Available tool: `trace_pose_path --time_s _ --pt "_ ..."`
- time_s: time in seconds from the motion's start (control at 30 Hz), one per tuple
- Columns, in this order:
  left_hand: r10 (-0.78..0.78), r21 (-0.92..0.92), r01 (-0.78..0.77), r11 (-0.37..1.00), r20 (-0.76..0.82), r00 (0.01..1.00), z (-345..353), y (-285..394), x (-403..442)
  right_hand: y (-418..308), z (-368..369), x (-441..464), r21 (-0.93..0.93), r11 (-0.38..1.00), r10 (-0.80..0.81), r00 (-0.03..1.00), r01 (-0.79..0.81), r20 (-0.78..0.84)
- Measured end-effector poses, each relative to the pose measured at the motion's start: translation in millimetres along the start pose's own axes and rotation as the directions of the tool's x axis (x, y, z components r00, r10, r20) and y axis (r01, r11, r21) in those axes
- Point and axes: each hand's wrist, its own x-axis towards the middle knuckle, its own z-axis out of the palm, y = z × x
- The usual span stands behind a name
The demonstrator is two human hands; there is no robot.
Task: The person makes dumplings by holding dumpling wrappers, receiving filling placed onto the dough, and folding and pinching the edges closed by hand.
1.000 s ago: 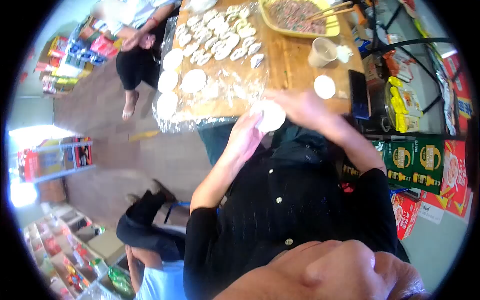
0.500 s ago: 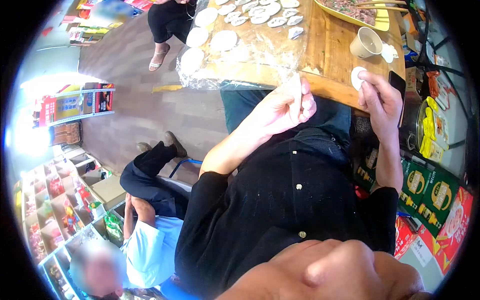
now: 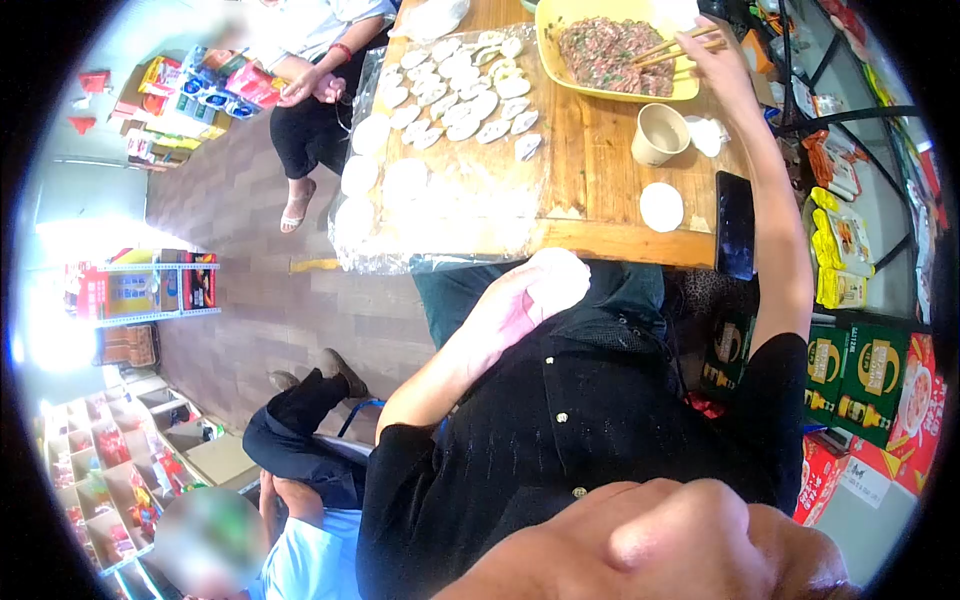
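My left hand is in front of the table's near edge, with a round white dumpling wrapper lying across its fingers. My right hand reaches to the far right of the table and grips a pair of chopsticks. Their tips are in the minced meat filling, which sits in a yellow bowl. Another round wrapper lies flat on the wood near the edge. Several folded dumplings rest in rows on a plastic sheet.
A paper cup stands beside the bowl, with a crumpled white scrap next to it. On the right corner lies a phone. More loose wrappers are at the table's left. One person sits across; another sits behind at left.
My right hand has left a wrapper on the table and moved up to the chopsticks. The left hand has opened from a pinch into a hold with a wrapper on it. The view has shifted.
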Motion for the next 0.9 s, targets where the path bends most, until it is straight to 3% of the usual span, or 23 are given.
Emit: trace_pose_path --time_s 0.1,0.2,0.33,0.43,0.47,0.5,0.57,0.6,0.63,0.7,0.77,0.83,0.9 --pt "-0.011 0.007 0.011 1.0 -0.038 0.999 3 3 1 38 11 45 0.064 0.995 0.054 0.971 -0.071 0.234" --pt "-0.027 0.012 0.028 1.0 -0.098 0.995 6 4 1 31 14 53 -0.011 0.989 0.144 0.943 -0.147 0.3" --pt "-0.048 0.006 0.049 0.999 -0.11 0.993 0 4 5 -36 -2 30 0.009 1.0 0.009 0.952 -0.012 0.307" --pt "-0.063 0.0 0.064 0.998 -0.113 0.992 -1 3 7 -97 -10 15 -0.083 0.993 -0.072 0.985 0.086 0.158" --pt "-0.071 -0.003 0.071 0.997 -0.112 0.991 0 3 8 -137 4 -4 0.137 0.99 -0.032 0.993 0.017 0.112" --pt "-0.077 -0.005 0.077 0.997 -0.11 0.991 0 3 9 -136 9 -2 0.135 0.991 -0.033 0.993 0.018 0.111" --pt "-0.078 -0.011 0.077 0.997 -0.099 0.992 4 3 11 -119 24 5 0.264 0.949 -0.225 0.958 0.174 0.178" --pt "-0.078 -0.017 0.077 0.997 -0.091 0.993 5 4 11 -84 32 17 0.162 0.964 -0.233 0.965 0.213 0.122" --pt "-0.074 -0.018 0.072 0.997 -0.091 0.993 6 4 11 -80 40 14 0.164 0.963 -0.236 0.964 0.215 0.124" --pt "-0.072 -0.019 0.071 0.997 -0.108 0.991 8 4 11 -72 53 12 -0.027 0.965 -0.251 0.952 0.259 0.175" --pt "-0.076 -0.034 0.072 0.997 -0.11 0.991 4 4 11 -47 59 13 0.001 0.968 -0.244 0.947 0.25 0.207" --pt "-0.075 -0.049 0.07 0.996 -0.111 0.991 1 5 9 -52 60 3 -0.072 0.909 -0.368 0.87 0.411 0.327" --pt "-0.076 -0.07 0.068 0.995 -0.109 0.991 -1 6 7 -65 47 -4 -0.107 0.901 -0.348 0.846 0.421 0.405"
